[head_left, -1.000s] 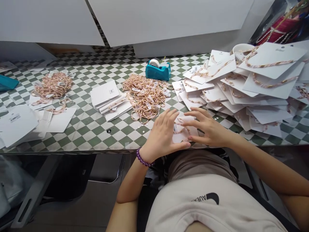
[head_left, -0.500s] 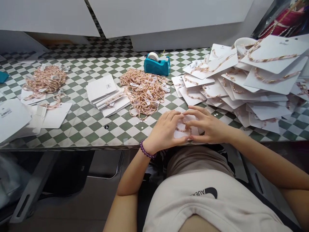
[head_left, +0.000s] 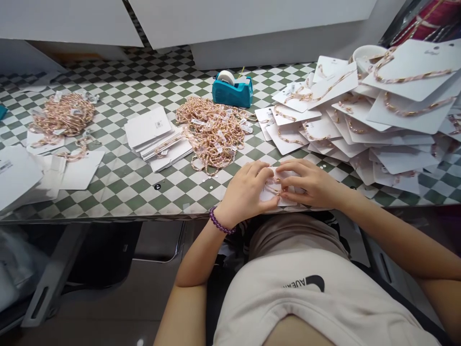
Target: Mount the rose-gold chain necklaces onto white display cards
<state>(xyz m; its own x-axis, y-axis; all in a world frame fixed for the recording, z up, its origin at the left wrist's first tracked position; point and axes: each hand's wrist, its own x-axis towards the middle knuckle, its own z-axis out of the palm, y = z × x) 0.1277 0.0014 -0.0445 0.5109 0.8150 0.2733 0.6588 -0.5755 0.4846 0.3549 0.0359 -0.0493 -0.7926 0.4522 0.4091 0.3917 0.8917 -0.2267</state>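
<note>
Near the table's front edge, a white card [head_left: 267,194] lies under both my hands. On it is a pink and gold beaded necklace [head_left: 272,189], partly covered by my fingers. My left hand [head_left: 248,191], with a purple bead bracelet [head_left: 220,223] at the wrist, curls its fingers and thumb on the necklace from the left. From the right, my right hand [head_left: 312,185] bends its fingers over the card and pinches the necklace with the thumb and a finger. The exact grip at the fingertips is partly hidden.
Ahead lies a pile of beaded necklaces [head_left: 216,132] beside a teal tape dispenser [head_left: 232,91]. A stack of white cards [head_left: 149,129] sits left of it. Carded necklaces [head_left: 363,120] heap up at the right. Another necklace pile [head_left: 65,114] is at far left.
My fingers have shifted slightly over the card, and the necklace's curve between them has changed shape. The whole view has tilted a little; the piles stay as they were.
</note>
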